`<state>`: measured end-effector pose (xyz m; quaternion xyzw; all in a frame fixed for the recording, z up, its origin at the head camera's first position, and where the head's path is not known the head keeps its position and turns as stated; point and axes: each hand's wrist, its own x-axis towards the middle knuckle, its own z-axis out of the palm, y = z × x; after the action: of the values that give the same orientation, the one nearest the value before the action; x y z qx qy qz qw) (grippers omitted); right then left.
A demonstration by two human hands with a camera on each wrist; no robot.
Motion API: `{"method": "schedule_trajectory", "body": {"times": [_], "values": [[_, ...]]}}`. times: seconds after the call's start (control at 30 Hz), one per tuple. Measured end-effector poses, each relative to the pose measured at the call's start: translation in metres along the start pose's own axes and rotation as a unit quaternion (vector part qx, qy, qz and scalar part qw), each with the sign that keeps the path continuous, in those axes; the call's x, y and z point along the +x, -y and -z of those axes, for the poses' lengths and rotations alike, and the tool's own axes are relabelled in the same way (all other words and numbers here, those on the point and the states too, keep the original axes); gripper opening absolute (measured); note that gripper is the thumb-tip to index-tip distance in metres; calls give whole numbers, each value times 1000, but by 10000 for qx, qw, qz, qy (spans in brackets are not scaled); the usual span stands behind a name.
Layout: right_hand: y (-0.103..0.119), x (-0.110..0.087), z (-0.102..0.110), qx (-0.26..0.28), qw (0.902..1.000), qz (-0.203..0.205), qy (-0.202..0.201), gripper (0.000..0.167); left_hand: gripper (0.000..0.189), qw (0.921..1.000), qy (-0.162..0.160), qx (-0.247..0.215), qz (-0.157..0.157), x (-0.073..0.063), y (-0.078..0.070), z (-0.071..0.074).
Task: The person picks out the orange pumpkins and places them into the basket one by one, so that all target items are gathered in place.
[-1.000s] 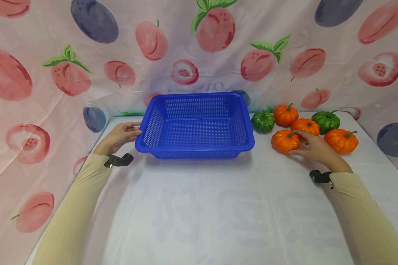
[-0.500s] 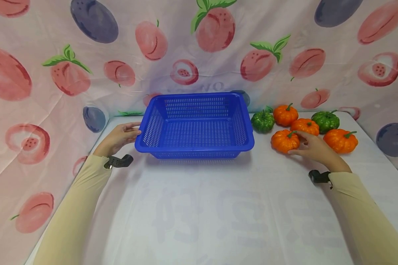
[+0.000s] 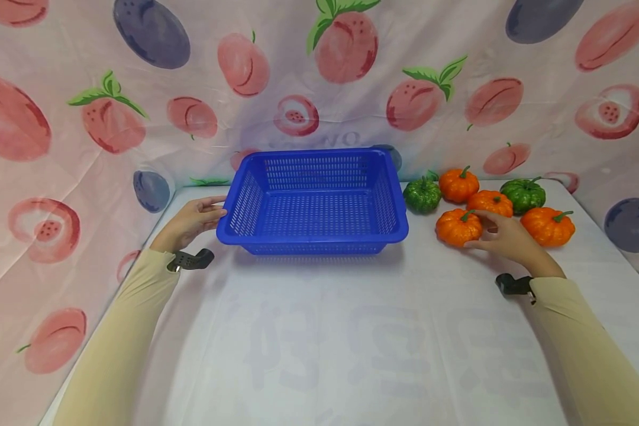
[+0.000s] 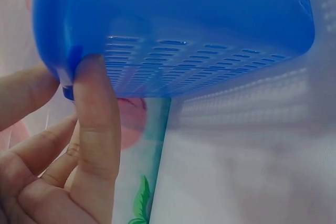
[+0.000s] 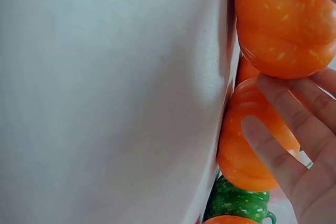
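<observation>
A blue plastic basket (image 3: 314, 239) with slotted walls stands at the back middle of the white table, with nothing inside it. My left hand (image 3: 186, 222) pinches its left rim; in the left wrist view the thumb (image 4: 97, 124) lies against the outer wall under the lip. To the right of the basket, my right hand (image 3: 506, 238) holds a small orange pumpkin (image 3: 454, 229) with a green stem, thumb at its front and fingers at its far side. The right wrist view shows fingertips against that pumpkin (image 5: 286, 24), with a second orange pumpkin (image 5: 247, 153) behind the fingers.
Around the held pumpkin sit a green pumpkin (image 3: 422, 196), two orange pumpkins behind, another green pumpkin (image 3: 523, 195) and an orange pumpkin (image 3: 547, 226) at right. A fruit-printed cloth (image 3: 191, 59) hangs along the table's back and left side. White cloth covers the table (image 3: 319, 331).
</observation>
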<state>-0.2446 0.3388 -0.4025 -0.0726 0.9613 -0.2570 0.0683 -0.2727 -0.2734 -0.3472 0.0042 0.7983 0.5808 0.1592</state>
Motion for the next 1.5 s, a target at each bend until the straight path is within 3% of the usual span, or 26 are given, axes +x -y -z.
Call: {"method": "schedule_trajectory", "body": {"times": [0.8, 1.03, 1.2, 1.5], "values": [[-4, 0, 2, 198, 9997, -4, -121, 95, 60, 9999, 26, 116, 6, 0, -1, 1], [-1, -2, 7, 314, 9991, 157, -243, 89, 61, 9998, 57, 191, 66, -2, -3, 1], [3, -1, 12, 99, 9989, 221, -408, 87, 64, 9997, 120, 181, 131, -1, -3, 2], [8, 0, 23, 262, 9987, 46, -443, 88, 65, 9997, 178, 32, 153, 0, -3, 2]]}}
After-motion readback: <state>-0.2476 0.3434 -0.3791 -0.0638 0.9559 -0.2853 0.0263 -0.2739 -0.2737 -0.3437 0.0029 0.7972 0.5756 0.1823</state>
